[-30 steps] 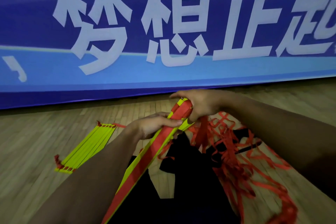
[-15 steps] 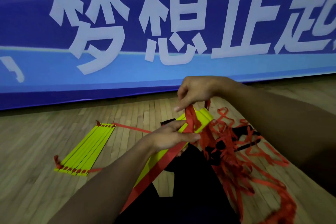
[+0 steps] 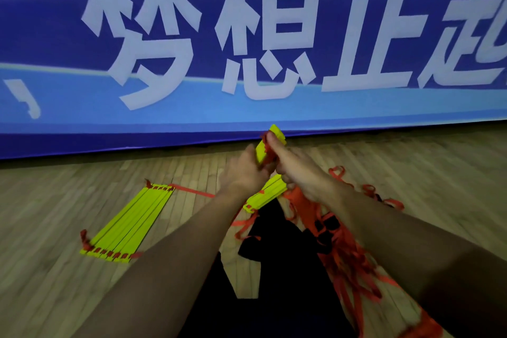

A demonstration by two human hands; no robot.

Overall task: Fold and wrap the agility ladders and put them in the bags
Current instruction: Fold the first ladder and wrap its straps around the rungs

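I hold a stacked bundle of yellow ladder rungs [image 3: 265, 145] upright in front of me. My left hand [image 3: 244, 173] grips its left side and my right hand [image 3: 295, 164] grips its right side, thumb near the top where a red strap crosses it. The bundle's lower end [image 3: 264, 196] shows below my hands. Loose red straps [image 3: 345, 255] trail from it down to the right over the floor. A second folded ladder [image 3: 129, 223], yellow rungs with red strap ends, lies flat on the floor to the left. A black bag [image 3: 274, 277] lies under my forearms.
A large blue banner with white characters [image 3: 247, 44] stands along the back, its bottom edge meeting the wooden floor [image 3: 55, 200]. A red strap [image 3: 192, 191] runs from the flat ladder toward my hands.
Both hands have lifted the rung bundle up and away, tilting it more upright. The right hand moved from pulling the strap above the bundle to gripping it.
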